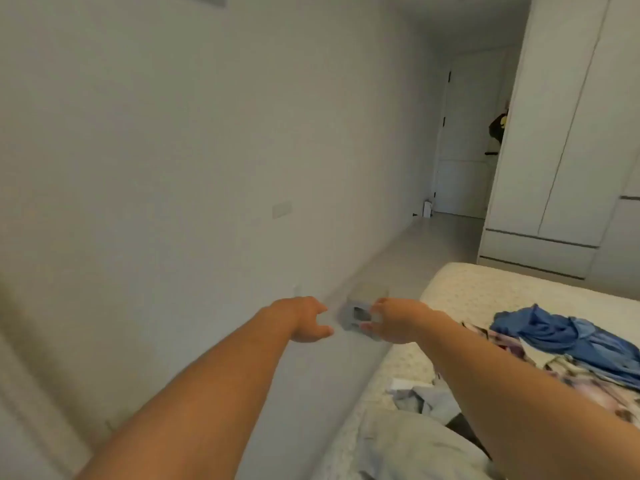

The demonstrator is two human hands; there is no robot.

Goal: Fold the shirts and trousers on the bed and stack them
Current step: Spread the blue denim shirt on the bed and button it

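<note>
Over the floor beside the bed [460, 292], you are holding both arms out. Your right hand [398, 322] is pinching a small grey thing [356, 315], too blurry to name. Your left hand [304, 320] is hanging loose with nothing in it. On the bed, a blue shirt [561, 332] is lying crumpled by flowery clothes [588, 375] and pale grey ones [422, 400]. No writing is showing.

White wall [173, 133], pale floor [433, 244], tall white wardrobe [561, 150], seemingly a far door [467, 150].
</note>
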